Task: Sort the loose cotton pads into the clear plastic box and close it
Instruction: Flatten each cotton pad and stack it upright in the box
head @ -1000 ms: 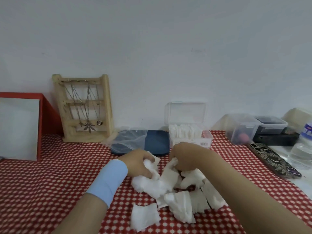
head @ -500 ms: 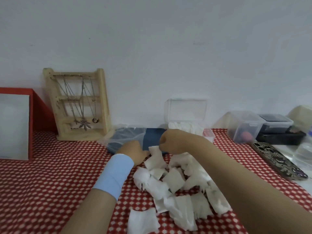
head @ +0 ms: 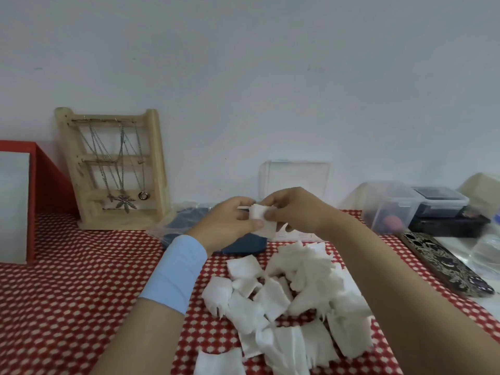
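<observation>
Red-checked table (head: pixel 67 307): cotton pads part-sorted, box standing open.
Nearest: loose cotton pads (head: pixel 284 301), heaped on the cloth. Above the heap's far edge: left hand (head: pixel 224 226) and right hand (head: pixel 295 209), raised, both pinching a single pad (head: pixel 261 217) between them. Just beyond, straight ahead: clear plastic box (head: pixel 295 177), long side left to right, lid upright against the wall; right hand judged nearer its opening.
</observation>
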{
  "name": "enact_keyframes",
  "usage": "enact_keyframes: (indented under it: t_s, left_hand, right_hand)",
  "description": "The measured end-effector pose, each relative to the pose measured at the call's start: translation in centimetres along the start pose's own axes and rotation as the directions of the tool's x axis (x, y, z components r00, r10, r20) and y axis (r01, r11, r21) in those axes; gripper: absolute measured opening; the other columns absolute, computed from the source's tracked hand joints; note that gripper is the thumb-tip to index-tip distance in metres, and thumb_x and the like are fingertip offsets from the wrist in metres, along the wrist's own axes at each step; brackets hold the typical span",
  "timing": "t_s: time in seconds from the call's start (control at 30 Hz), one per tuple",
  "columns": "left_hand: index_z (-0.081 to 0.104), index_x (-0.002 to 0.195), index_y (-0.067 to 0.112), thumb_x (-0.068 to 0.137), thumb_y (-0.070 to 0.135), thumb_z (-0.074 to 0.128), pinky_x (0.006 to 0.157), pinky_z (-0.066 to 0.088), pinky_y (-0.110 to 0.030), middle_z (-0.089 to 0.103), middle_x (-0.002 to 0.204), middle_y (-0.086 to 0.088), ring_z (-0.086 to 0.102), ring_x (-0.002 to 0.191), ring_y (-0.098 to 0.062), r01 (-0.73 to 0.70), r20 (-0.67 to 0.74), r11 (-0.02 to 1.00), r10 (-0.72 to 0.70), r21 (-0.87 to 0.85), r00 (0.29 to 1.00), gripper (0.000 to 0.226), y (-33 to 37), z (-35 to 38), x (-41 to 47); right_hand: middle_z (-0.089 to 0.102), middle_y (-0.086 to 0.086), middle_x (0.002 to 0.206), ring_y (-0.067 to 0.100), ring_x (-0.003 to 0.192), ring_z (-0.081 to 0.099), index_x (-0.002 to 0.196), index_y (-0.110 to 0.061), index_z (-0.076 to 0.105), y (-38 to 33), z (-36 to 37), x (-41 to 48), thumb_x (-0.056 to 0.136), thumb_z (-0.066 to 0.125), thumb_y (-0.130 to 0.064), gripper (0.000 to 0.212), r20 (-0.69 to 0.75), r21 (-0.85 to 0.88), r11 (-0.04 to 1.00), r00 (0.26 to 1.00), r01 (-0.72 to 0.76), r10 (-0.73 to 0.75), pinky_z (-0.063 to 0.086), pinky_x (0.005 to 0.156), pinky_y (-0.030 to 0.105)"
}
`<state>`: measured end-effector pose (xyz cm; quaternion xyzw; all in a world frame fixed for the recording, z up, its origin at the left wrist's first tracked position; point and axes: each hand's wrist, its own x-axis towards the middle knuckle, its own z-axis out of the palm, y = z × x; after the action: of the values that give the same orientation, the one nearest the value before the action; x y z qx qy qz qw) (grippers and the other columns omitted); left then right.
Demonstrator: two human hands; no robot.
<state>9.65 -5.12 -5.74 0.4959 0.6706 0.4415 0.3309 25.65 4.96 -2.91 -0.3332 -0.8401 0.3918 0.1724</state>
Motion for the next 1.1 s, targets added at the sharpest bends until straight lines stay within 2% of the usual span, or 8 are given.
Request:
enact_keyframes:
  t_s: [0.2, 0.3, 0.4, 0.6, 0.67, 0.77, 0.83, 1.1]
  left_hand:
    - [0.071, 0.106, 0.021, 0.089, 0.014, 0.074, 0.063, 0.055, -0.016, 0.078, 0.097, 0.001, 0.071, 0.081, -0.009, 0.014, 0.045, 0.997, -0.018, 0.075, 0.999, 0.019, 1.4, 0.9, 1.5]
    - [0.071, 0.106, 0.019, 0.091, 0.013, 0.073, 0.063, 0.054, -0.015, 0.078, 0.098, 0.002, 0.073, 0.081, -0.007, 0.046, 0.094, 0.997, -0.051, 0.057, 0.994, 0.016, 1.3, 1.0, 2.0]
    - [0.071, 0.106, 0.016, 0.093, 0.011, 0.070, 0.068, 0.058, -0.020, 0.078, 0.100, -0.001, 0.073, 0.092, -0.017, 0.064, 0.057, 0.998, -0.065, 0.013, 0.996, 0.014, 0.9, 1.1, 2.7]
    - [0.071, 0.100, 0.016, 0.097, 0.014, 0.064, 0.061, 0.057, -0.022, 0.077, 0.084, -0.001, 0.072, 0.066, -0.011, 0.087, -0.019, 0.992, -0.089, -0.097, 0.996, 0.007, 0.3, 1.9, 3.3]
    - [0.071, 0.103, 0.010, 0.097, 0.012, 0.065, 0.061, 0.059, -0.023, 0.077, 0.081, -0.003, 0.073, 0.066, -0.013, 0.096, -0.034, 0.988, -0.101, -0.118, 0.994, 0.009, 0.1, 2.0, 3.3]
    - [0.069, 0.106, 0.007, 0.096, 0.010, 0.065, 0.059, 0.059, -0.024, 0.078, 0.083, -0.009, 0.075, 0.068, -0.017, 0.102, -0.059, 0.982, -0.113, -0.162, 0.992, 0.011, -0.1, 1.6, 3.3]
    - [0.069, 0.107, 0.007, 0.096, 0.009, 0.066, 0.060, 0.059, -0.024, 0.078, 0.085, -0.011, 0.075, 0.070, -0.019, 0.099, -0.059, 0.975, -0.112, -0.197, 0.992, 0.012, -0.1, 1.5, 3.3]
    - [0.069, 0.091, 0.018, 0.096, 0.009, 0.064, 0.068, 0.062, -0.027, 0.076, 0.092, -0.002, 0.076, 0.072, -0.016, 0.036, -0.209, 0.991, -0.062, -0.125, 0.976, 0.011, -0.4, 1.7, 3.5]
  right_hand:
    - [0.078, -0.004, 0.079, 0.007, 0.068, 0.071, 0.092, -0.025, 0.077, 1.4, -2.1, -0.2, 0.086, 0.079, -0.026, 0.007, -0.042, -0.026, 0.998, 0.997, -0.061, 0.060, 0.050, 0.060, 0.022]
    - [0.077, -0.009, 0.080, 0.009, 0.073, 0.073, 0.093, -0.028, 0.076, 2.0, -3.0, -0.4, 0.088, 0.077, -0.030, 0.006, -0.014, -0.078, 0.995, 0.998, -0.059, 0.058, 0.045, 0.054, 0.018]
    - [0.076, -0.013, 0.082, 0.008, 0.075, 0.073, 0.104, -0.030, 0.072, 2.2, -4.2, -0.9, 0.092, 0.071, -0.034, 0.013, 0.057, -0.165, 0.985, 0.996, -0.055, 0.065, 0.051, 0.063, 0.025]
    - [0.065, -0.016, 0.092, 0.007, 0.072, 0.071, 0.116, -0.030, 0.065, 2.7, -4.2, -0.3, 0.095, 0.066, -0.032, 0.021, 0.021, -0.307, 0.949, 0.996, -0.075, 0.086, 0.047, 0.061, 0.019]
    - [0.069, -0.016, 0.098, 0.005, 0.075, 0.071, 0.119, -0.030, 0.068, 2.9, -3.9, -0.2, 0.095, 0.067, -0.027, 0.024, 0.107, -0.353, 0.933, 0.987, -0.075, 0.120, 0.051, 0.069, 0.019]
    - [0.072, -0.020, 0.111, 0.002, 0.100, 0.067, 0.119, -0.034, 0.074, 3.0, -3.2, -0.5, 0.091, 0.071, -0.030, 0.029, 0.268, -0.471, 0.881, 0.946, -0.035, 0.181, 0.049, 0.095, 0.023]
    - [0.072, -0.020, 0.114, 0.003, 0.105, 0.064, 0.117, -0.032, 0.076, 3.2, -2.5, -0.4, 0.092, 0.069, -0.028, 0.026, 0.296, -0.516, 0.856, 0.937, -0.008, 0.187, 0.046, 0.098, 0.023]
    - [0.078, -0.013, 0.089, 0.006, 0.082, 0.074, 0.099, -0.030, 0.081, 3.3, -4.1, -0.6, 0.094, 0.068, -0.026, 0.014, 0.123, -0.183, 0.982, 0.989, -0.053, 0.077, 0.054, 0.088, 0.027]
